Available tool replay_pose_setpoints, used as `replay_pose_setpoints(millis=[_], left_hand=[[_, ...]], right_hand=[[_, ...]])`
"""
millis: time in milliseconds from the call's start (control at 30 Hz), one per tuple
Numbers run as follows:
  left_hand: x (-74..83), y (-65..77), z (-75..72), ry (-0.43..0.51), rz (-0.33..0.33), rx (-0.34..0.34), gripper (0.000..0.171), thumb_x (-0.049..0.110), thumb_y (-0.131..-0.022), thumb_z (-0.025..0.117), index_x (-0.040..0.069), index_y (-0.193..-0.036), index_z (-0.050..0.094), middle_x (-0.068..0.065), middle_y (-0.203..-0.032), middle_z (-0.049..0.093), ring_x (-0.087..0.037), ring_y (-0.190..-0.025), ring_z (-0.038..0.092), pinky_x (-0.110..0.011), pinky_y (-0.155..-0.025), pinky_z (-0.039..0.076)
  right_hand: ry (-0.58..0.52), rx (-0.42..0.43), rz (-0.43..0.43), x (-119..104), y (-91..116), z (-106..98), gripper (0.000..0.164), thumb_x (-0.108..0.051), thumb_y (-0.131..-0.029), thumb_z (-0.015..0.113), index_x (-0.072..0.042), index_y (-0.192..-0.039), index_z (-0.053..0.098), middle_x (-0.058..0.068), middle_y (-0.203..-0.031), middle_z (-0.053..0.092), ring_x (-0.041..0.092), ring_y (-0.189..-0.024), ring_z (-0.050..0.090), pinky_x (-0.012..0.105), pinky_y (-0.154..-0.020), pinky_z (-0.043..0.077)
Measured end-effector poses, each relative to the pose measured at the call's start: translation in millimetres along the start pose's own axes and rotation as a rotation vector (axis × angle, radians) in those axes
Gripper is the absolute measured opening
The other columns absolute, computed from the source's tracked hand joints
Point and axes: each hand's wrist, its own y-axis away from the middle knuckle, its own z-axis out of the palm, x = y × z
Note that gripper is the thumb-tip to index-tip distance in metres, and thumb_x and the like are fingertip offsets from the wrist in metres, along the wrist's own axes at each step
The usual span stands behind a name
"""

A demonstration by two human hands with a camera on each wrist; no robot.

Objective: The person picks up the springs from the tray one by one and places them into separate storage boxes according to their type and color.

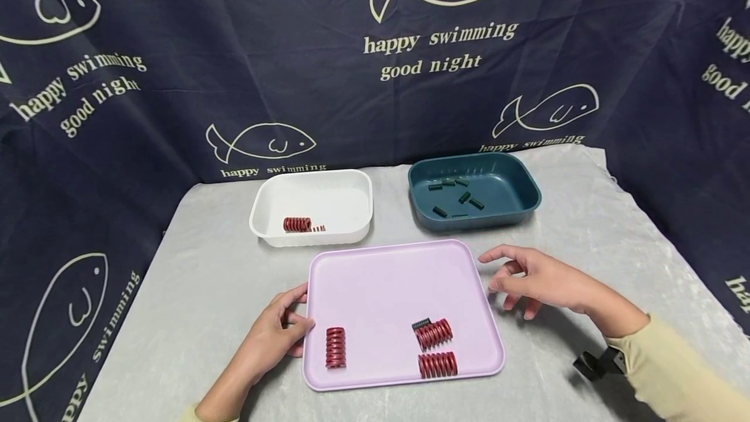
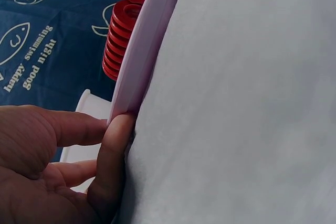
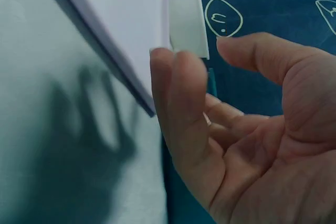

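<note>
Rectangular lilac plastic tray (image 1: 381,292) pinched at its left edge.
Left hand (image 1: 272,331): thumb and finger grasp the rim, presumably to steady the tray, which sits before the white plastic basin (image 1: 328,197) and the teal plastic basin (image 1: 500,197). Right hand (image 1: 541,279): fingers released, loosely bent, just beside the opposite edge. Three thick red coil springs (image 1: 336,347) and one small dark-green coil spring (image 1: 420,323) lie inside the raised rim, which likely prevents rolling off.

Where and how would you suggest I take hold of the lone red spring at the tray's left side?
Take the red spring across its middle coils, probably best from above, pinching both long sides: it lies on its side, roughly parallel to the left rim of the tray, with bare surface beside both.
</note>
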Motion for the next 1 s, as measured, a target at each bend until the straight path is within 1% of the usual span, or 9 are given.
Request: replay_pose_setpoints(millis=[233,333,433,567,733,900,1000], left_hand=[[-2.7,1.2,0.7,0.002,-0.001,0.009,0.065,-0.009,-0.089,0.072,0.009,-0.149,0.054,-0.014,-0.133,0.05,-0.021,-0.089,0.065,-0.038,-0.05,0.062],[-3.7,2.0,0.9,0.007,0.0,0.012,0.065,-0.01,-0.089,0.072,0.009,-0.149,0.054,-0.014,-0.134,0.05,-0.021,-0.089,0.065,-0.037,-0.05,0.062],[-4.5,2.8,1.0,0.011,-0.001,0.011,0.065,-0.009,-0.089,0.072,0.009,-0.149,0.054,-0.014,-0.134,0.05,-0.02,-0.088,0.065,-0.037,-0.05,0.062],[-4.8,3.5,0.6,0.013,-0.001,0.013,0.065,-0.009,-0.089,0.072,0.009,-0.149,0.054,-0.014,-0.134,0.05,-0.02,-0.088,0.065,-0.037,-0.05,0.062],[-3.9,2.2,-0.4,0.001,0.001,0.018,0.066,-0.009,-0.089,0.072,0.009,-0.149,0.054,-0.013,-0.134,0.05,-0.021,-0.087,0.064,-0.038,-0.05,0.062],[-1.6,-0.2,-0.5,-0.011,0.001,0.012,0.065,-0.009,-0.09,0.071,0.01,-0.15,0.053,-0.013,-0.134,0.05,-0.022,-0.091,0.064,-0.039,-0.051,0.063],[-0.5,-0.6,-0.3,-0.01,-0.001,0.01,0.065,-0.009,-0.09,0.071,0.009,-0.15,0.053,-0.013,-0.134,0.05,-0.023,-0.092,0.063,-0.04,-0.052,0.063]], right_hand=[[-0.071,0.067,0.059,18,-1,15,0.059,-0.008,-0.1,0.062,0.007,-0.149,0.034,0.019,-0.099,0.066,0.031,-0.077,0.068,0.045,-0.051,0.062],[-0.077,0.092,0.069,23,-3,24,0.06,-0.007,-0.099,0.063,0.008,-0.149,0.034,0.017,-0.095,0.065,0.03,-0.076,0.067,0.045,-0.051,0.062],[-0.071,0.121,0.055,26,-4,33,0.062,-0.004,-0.097,0.064,0.01,-0.149,0.033,0.015,-0.093,0.064,0.029,-0.074,0.066,0.045,-0.05,0.062],[-0.027,0.172,0.032,26,-4,45,0.066,-0.001,-0.095,0.065,0.009,-0.151,0.031,0.014,-0.09,0.061,0.027,-0.069,0.063,0.045,-0.048,0.061],[0.064,0.234,0.037,24,-3,56,0.075,0.001,-0.089,0.071,0.006,-0.153,0.033,0.012,-0.09,0.057,0.026,-0.061,0.06,0.042,-0.045,0.059],[0.147,0.286,0.057,23,-1,63,0.08,0.002,-0.084,0.075,0.002,-0.154,0.036,0.01,-0.093,0.055,0.024,-0.06,0.06,0.037,-0.043,0.057],[0.191,0.306,0.049,22,0,67,0.08,0.002,-0.085,0.074,0.002,-0.155,0.035,0.01,-0.095,0.054,0.022,-0.061,0.059,0.035,-0.042,0.056]])
